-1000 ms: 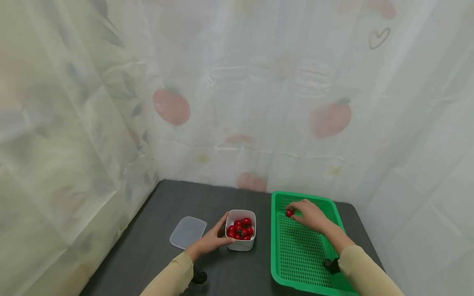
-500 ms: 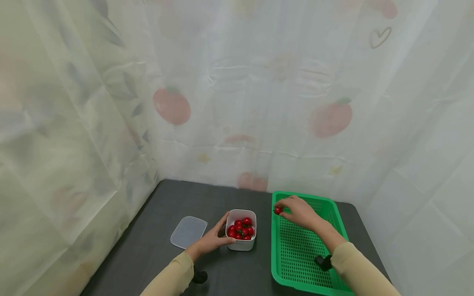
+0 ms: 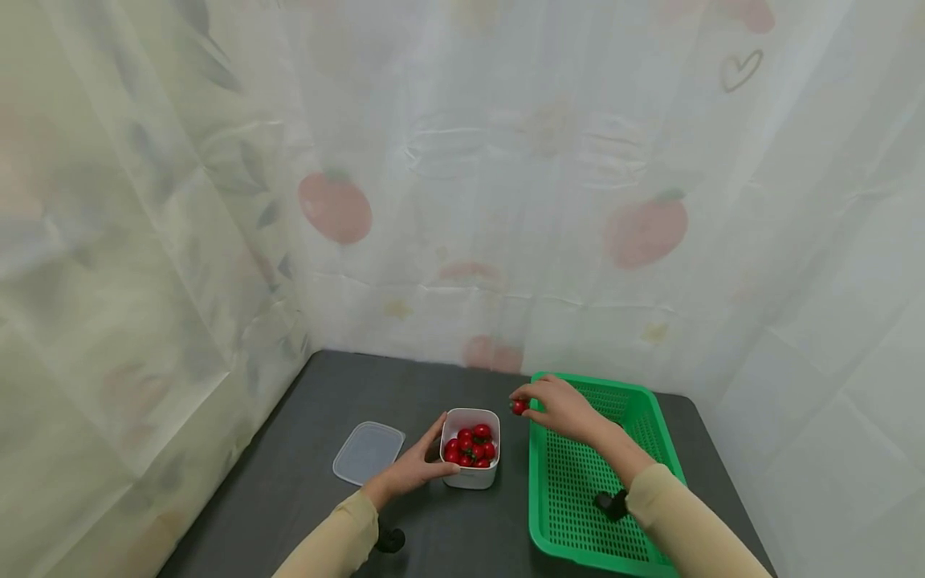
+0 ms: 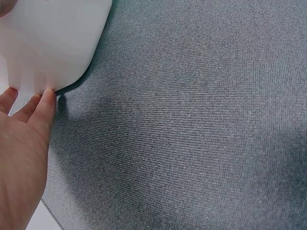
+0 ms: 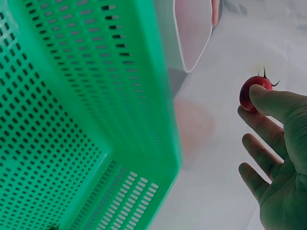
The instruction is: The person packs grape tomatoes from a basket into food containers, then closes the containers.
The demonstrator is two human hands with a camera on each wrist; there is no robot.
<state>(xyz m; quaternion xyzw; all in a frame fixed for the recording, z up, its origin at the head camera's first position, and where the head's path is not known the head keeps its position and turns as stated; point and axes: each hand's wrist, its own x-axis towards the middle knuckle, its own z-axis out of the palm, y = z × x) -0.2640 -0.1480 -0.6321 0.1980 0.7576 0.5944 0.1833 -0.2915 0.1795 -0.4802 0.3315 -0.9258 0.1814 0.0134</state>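
Observation:
My left hand (image 3: pixel 408 472) holds a white plastic container (image 3: pixel 471 480) on the table, fingers on its far left side and thumb at the near rim. Several red cherry tomatoes (image 3: pixel 466 443) lie inside it. In the left wrist view, fingertips (image 4: pixel 48 96) press against the container's smooth wall (image 4: pixel 62 43). Between thumb and index finger, my right hand (image 3: pixel 567 411) pinches a single cherry tomato (image 3: pixel 519 408) with a green stem. It hangs just past the left rim of a green basket (image 3: pixel 536 482), to the right of the container. The other right fingers spread apart in the right wrist view.
A translucent lid (image 3: pixel 369 453) lies flat on the dark grey table (image 3: pixel 419 385), left of the container. The perforated green basket takes up the right side, under my right forearm. Printed curtains (image 3: pixel 433 201) hang behind and at both sides.
My right hand has carried the cherry tomato leftward from over the basket to beyond its left rim, closer to the container. The left hand and container have stayed in place.

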